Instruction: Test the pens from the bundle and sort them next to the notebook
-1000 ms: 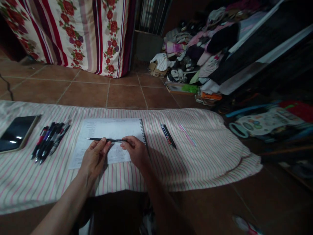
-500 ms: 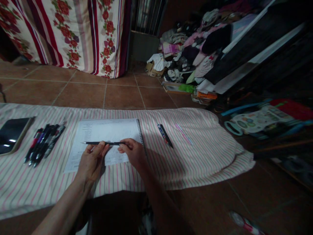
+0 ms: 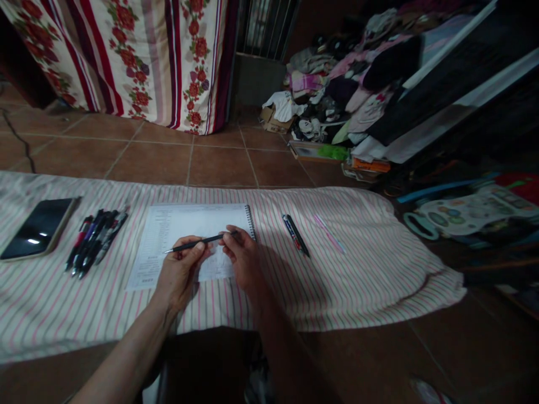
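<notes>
Both hands hold one black pen [image 3: 197,243] above a spiral notebook [image 3: 185,230] that lies open on a pink-striped cloth [image 3: 337,269]. My left hand [image 3: 179,275] pinches the pen near its tip end, fingers closed. My right hand [image 3: 246,261] grips the other end, fingers closed. The pen slopes slightly, its tip pointing left and lower. The notebook page shows faint printed lines.
A row of several pens [image 3: 96,241] lies left of the notebook, with a dark phone [image 3: 40,229] further left. Two pens [image 3: 296,234] and a pink pen [image 3: 329,233] lie to the right. A heap of clothes [image 3: 337,95] and toys [image 3: 458,213] fill the right side.
The pen has tilted from level to sloping, its right end raised. Both hands kept their hold; the view shifted slightly.
</notes>
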Action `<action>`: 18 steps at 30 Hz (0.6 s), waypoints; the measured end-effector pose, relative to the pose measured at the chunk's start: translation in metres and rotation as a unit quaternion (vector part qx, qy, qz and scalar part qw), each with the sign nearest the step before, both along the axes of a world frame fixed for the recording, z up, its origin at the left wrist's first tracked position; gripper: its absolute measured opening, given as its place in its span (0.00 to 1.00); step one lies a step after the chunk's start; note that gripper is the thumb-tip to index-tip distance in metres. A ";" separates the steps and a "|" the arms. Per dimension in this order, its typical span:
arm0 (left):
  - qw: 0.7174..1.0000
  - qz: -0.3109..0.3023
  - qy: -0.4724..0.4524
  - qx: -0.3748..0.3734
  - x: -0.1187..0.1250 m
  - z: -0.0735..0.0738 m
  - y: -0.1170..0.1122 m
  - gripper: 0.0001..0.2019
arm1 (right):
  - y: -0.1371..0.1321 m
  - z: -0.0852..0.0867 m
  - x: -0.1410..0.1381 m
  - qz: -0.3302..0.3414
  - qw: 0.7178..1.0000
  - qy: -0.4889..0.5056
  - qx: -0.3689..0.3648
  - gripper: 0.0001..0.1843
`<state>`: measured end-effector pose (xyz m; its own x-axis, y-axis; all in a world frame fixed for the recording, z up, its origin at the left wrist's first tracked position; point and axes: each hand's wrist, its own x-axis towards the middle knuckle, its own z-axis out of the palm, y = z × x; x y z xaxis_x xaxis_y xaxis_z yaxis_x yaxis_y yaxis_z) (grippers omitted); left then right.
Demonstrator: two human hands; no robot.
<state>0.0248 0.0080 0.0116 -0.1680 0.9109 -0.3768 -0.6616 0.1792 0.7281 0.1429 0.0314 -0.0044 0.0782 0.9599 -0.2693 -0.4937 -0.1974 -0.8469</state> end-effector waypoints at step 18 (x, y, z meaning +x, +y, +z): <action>0.958 -0.288 -0.002 0.018 -0.018 0.002 -0.017 0.15 | -0.003 0.008 0.022 0.069 0.992 -0.095 0.047 0.21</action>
